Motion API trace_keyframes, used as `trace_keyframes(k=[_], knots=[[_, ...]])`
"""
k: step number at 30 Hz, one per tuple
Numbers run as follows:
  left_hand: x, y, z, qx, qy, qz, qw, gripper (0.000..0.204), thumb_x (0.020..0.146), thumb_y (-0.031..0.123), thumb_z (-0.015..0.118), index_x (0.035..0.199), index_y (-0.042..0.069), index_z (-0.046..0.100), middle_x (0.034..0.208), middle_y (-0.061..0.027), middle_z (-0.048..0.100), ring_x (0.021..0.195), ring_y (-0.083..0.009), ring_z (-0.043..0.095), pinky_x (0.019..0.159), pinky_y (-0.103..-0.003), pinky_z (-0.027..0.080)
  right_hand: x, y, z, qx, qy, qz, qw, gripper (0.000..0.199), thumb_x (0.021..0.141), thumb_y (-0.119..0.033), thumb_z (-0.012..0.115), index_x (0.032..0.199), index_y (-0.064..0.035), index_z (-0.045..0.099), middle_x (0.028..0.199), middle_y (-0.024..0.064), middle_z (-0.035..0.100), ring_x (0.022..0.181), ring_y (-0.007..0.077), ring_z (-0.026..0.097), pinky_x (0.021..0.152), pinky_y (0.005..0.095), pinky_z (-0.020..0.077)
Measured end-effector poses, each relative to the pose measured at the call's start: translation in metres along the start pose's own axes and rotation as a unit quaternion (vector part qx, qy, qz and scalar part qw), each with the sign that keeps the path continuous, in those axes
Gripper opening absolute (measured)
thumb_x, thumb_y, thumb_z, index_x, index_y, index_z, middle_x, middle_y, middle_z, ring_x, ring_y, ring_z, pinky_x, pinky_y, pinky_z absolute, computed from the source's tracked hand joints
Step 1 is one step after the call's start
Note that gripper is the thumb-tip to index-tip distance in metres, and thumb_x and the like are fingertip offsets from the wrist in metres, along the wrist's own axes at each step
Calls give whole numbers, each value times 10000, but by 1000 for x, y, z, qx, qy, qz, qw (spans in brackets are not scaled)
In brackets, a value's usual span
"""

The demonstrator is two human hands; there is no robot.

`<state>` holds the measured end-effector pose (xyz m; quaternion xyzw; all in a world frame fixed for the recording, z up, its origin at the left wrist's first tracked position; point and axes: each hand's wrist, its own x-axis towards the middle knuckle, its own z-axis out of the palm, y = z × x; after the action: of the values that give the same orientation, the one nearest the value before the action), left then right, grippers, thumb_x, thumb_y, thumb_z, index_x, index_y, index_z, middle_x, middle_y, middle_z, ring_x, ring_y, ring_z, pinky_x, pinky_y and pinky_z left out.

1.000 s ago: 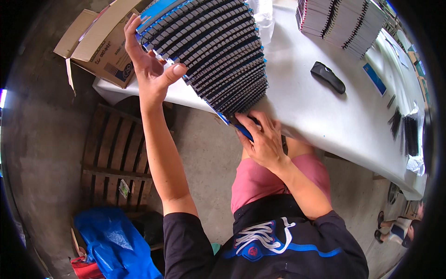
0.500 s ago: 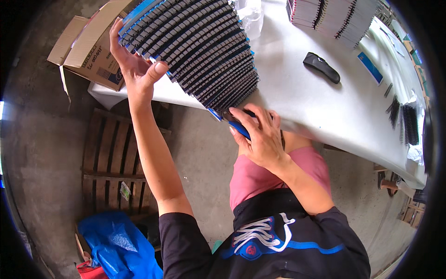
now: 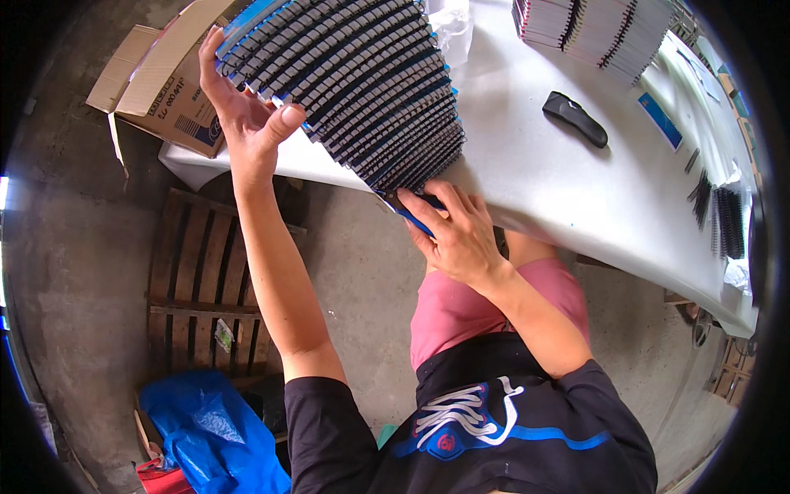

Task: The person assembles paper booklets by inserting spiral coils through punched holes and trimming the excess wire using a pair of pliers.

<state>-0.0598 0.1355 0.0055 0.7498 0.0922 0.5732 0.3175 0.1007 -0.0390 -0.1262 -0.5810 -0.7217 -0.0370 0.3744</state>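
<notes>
A tall stack of spiral-bound notebooks (image 3: 354, 90) with blue edges and dark coils stands at the table's near edge, its bound side fanning toward me. My left hand (image 3: 251, 123) lies against the left side of the stack, thumb and fingers spread apart. Closed in my right hand (image 3: 461, 226) is a pair of blue-handled pliers (image 3: 418, 222). Their jaws are at the corner of the lowest notebooks, by the coil ends. My right fingers partly cover the tool, and the exact spot the jaws touch is hidden.
The white-covered table (image 3: 510, 156) carries a black handheld device (image 3: 574, 118), a blue card (image 3: 660, 121), loose black coils (image 3: 726, 222) and more bound notebooks (image 3: 584, 33). An open cardboard box (image 3: 177, 107) sits left. Below are a wooden pallet (image 3: 202, 280) and a blue plastic bag (image 3: 218, 436).
My right hand has shifted slightly up and left with the pliers, bringing their jaws closer in against the stack's lower corner. My left hand keeps its place on the stack.
</notes>
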Motion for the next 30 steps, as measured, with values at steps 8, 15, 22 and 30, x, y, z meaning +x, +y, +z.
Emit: trace_keyframes(k=[8,15,22,30], knots=[[1,2,2,-2,8,-11,1000,1094,591,345,855,1426,199,164,1359,-128,317,1229,-297,407,1010,-445,412,6,-2,-6,371,-49,163,913,328,854,-250,615,1129,-84,549,858,117,583,869,278,598,716,365,474],[2,1,2,-15,5,-13,1000,1082,597,336,851,1425,192,169,1347,-116,328,1215,-291,418,1012,-431,410,-11,6,-12,27,18,43,999,407,806,-257,640,1196,-184,550,1108,55,494,938,193,548,867,463,322],[1,0,0,-16,5,-13,1000,1075,599,318,852,1424,196,174,1350,-109,318,1219,-290,411,1009,-442,412,-15,7,-2,2,31,24,999,447,793,-257,653,1221,-195,540,1116,52,483,952,187,532,898,473,282],[1,-1,0,-31,3,-15,999,1079,596,303,856,1424,194,174,1344,-107,330,1222,-278,411,1009,-438,414,-17,11,1,-8,32,15,999,443,802,-264,656,1224,-186,546,1119,64,491,998,183,520,920,442,268]])
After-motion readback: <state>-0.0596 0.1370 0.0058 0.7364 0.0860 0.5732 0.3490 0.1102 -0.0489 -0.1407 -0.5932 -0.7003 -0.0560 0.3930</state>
